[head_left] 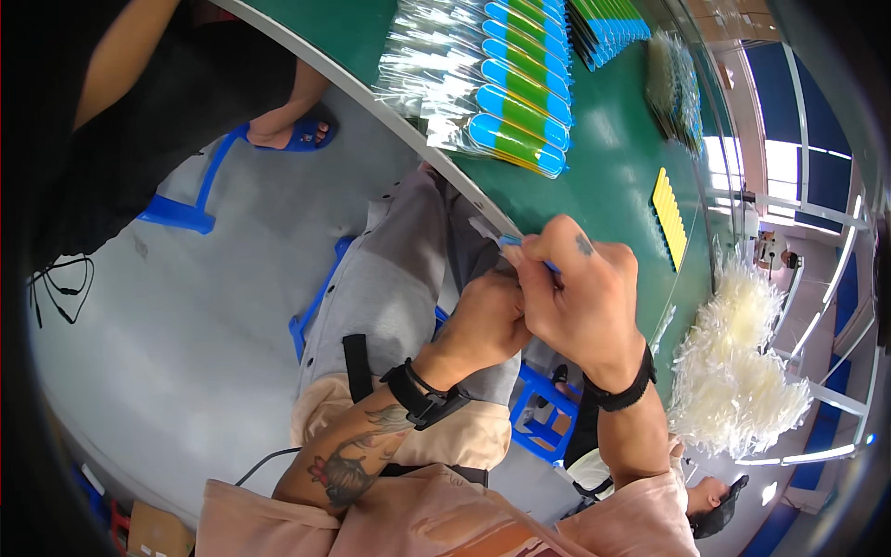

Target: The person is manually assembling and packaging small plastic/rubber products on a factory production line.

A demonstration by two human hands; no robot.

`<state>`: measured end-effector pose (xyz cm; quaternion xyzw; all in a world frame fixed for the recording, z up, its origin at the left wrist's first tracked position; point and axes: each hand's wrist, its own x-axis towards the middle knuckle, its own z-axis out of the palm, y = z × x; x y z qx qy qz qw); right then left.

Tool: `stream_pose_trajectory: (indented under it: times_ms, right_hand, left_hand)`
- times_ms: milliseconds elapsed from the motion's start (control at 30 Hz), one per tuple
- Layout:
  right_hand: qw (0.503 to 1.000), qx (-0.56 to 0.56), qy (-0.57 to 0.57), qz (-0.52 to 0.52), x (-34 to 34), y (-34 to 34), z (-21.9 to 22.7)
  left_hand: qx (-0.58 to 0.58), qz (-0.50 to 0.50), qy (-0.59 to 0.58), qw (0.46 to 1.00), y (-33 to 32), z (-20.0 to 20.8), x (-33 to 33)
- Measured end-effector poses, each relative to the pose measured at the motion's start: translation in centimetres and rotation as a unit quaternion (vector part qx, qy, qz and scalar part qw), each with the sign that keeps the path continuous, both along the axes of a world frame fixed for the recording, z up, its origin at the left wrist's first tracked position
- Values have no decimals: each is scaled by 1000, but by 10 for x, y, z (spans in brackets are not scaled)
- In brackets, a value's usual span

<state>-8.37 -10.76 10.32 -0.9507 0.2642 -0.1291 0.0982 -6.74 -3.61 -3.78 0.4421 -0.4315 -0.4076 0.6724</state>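
Note:
My right hand (585, 288) is closed in a pinch, the thumb pressed against the bent index finger. A small blue piece (510, 239) with a pale edge sticks out from its fingertips near the table edge; its full shape is hidden. My left hand (487, 316) is curled close against the right one, its fingers mostly hidden behind it, so what it holds does not show. Beyond my hands, on the green table (594, 195), lies a row of blue-and-green round-ended strips (520, 139) in clear wrappers.
A yellow ridged strip (669, 220) lies right of my hands. Clear wrappers (733, 362) are heaped along the right side. More wrapped strips (608, 32) lie at the far end. A person's sandalled foot (292, 137) and a blue stool (546, 413) are below table height.

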Motion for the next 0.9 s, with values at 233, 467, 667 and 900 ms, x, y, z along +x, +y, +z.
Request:
stream_pose_trajectory:
  times_ms: [233, 467, 667, 900]
  right_hand:
    - [1000, -10, 5, -24, 4, 2, -4]
    - [1000, -21, -7, -18, 8, -2, -10]
    - [998, -6, -8, -57, -4, 7, -3]
    - [992, 13, -101, -70, -17, -1, -4]
  left_hand:
    - [-18, 6, 35, 999, -2, -2, 0]
    - [-18, 50, 64, 997, -4, -2, -4]
    - [-6, 22, 19, 1000, -5, -3, -4]
    - [14, -2, -27, 1000, -1, 5, 3]
